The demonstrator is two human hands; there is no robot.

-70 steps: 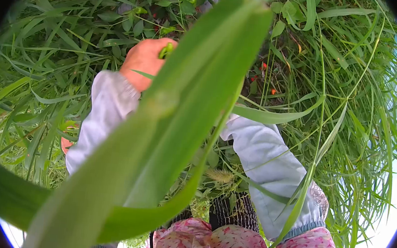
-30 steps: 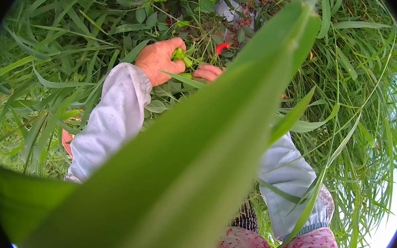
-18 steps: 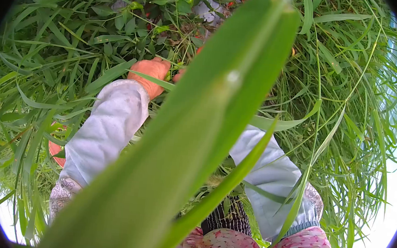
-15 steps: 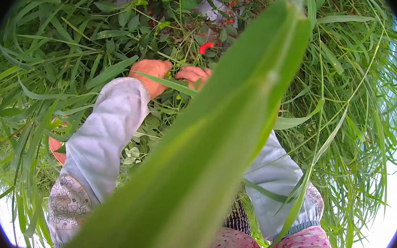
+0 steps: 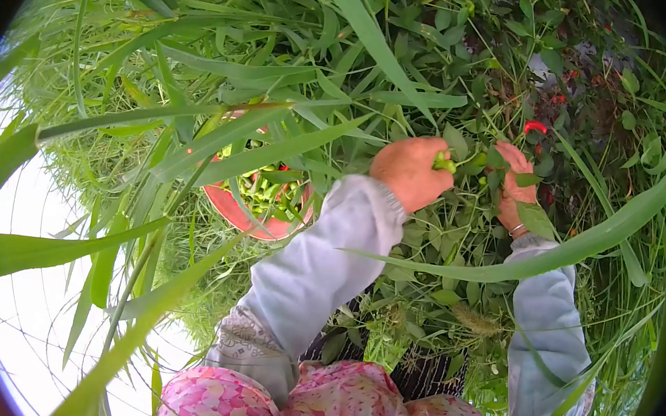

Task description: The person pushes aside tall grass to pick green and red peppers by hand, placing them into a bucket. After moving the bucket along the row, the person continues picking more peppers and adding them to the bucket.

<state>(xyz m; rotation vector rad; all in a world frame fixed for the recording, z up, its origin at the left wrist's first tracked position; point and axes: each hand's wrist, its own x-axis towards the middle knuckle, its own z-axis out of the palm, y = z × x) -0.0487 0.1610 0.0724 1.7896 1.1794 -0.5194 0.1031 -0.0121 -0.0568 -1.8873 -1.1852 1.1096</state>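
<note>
My left hand (image 5: 410,172) is closed around a few small green peppers (image 5: 444,163), which stick out by the thumb and fingertips. To its right, my right hand (image 5: 516,187) has its fingers curled into the stems and leaves of a pepper plant (image 5: 461,212); leaves cover part of its fingers. Between the hands a green pepper (image 5: 480,159) hangs among the leaves. A bright red pepper (image 5: 535,127) shows just above my right hand, apart from it.
A red bucket (image 5: 230,212) holding green and red peppers (image 5: 270,192) stands in the grass at the left. Long grass blades (image 5: 552,265) cross in front of both forearms. More red peppers (image 5: 558,98) show at the upper right.
The view has swung left, so hands and plant appear farther right and the bucket shows more fully. The broad leaf that blocked the middle is gone from there. Green peppers now show in my left hand.
</note>
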